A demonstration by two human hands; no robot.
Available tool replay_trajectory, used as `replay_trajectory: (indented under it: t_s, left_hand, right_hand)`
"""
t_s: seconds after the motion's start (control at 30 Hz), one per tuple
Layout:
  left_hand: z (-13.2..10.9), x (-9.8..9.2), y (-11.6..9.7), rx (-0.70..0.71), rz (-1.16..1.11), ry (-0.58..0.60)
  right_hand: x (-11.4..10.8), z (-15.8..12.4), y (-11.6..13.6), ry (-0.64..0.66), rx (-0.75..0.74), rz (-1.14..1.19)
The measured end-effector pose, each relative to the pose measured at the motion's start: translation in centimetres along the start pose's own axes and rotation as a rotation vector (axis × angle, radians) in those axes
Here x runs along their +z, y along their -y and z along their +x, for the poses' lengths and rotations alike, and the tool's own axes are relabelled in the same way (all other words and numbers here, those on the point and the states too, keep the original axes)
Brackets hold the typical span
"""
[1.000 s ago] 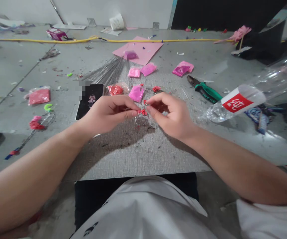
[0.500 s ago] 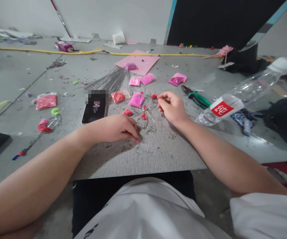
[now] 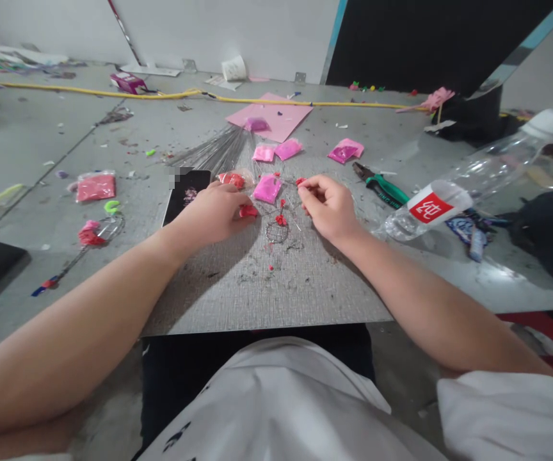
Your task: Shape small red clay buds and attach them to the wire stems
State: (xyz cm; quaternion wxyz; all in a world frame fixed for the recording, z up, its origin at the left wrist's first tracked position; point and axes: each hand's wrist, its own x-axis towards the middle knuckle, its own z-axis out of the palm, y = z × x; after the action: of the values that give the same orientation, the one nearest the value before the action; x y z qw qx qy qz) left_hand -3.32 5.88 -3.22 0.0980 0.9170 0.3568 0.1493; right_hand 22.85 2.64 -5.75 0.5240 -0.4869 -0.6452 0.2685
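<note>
Shifting to the red clay lump (image 3: 248, 210), your left hand (image 3: 215, 210) leaves the wire frame (image 3: 277, 233) unheld; whether it or your right hand (image 3: 327, 203) grips anything, I can't tell.

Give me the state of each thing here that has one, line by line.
Left hand: fingers at the red lump
Right hand: fingers curled at the red flower
Wire frame: on the table, out of both hands
Phone: screen lit, partly covered by left hand
Bottle: capped
White cup: tipped over
Pliers: lying down, untouched
</note>
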Motion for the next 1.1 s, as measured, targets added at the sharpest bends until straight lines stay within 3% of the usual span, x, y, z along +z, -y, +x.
replay_trajectory:
  t_s: [0.17,0.3,0.63,0.87,1.1]
  left_hand:
    - [0.2,-0.1,-1.2,0.033,-0.039,-0.275]
    - [0.2,-0.7,-2.9,0.024,-0.235,-0.261]
    - [0.1,-0.2,-3.0,0.11,-0.214,-0.326]
    - [0.0,-0.3,-3.2,0.132,-0.183,-0.297]
    - [0.0,0.0,-2.4,-0.05,-0.071,-0.25]
  right_hand:
    - [0.7,-1.1,1.6,0.106,-0.339,-0.18]
    - [1.3,-1.6,2.0,0.144,-0.444,-0.265]
    - [1.7,-1.6,1.6,0.17,-0.458,-0.266]
    - [1.7,-1.6,1.9,0.228,-0.382,-0.239]
    - [0.8,-0.9,1.7,0.101,-0.233,-0.129]
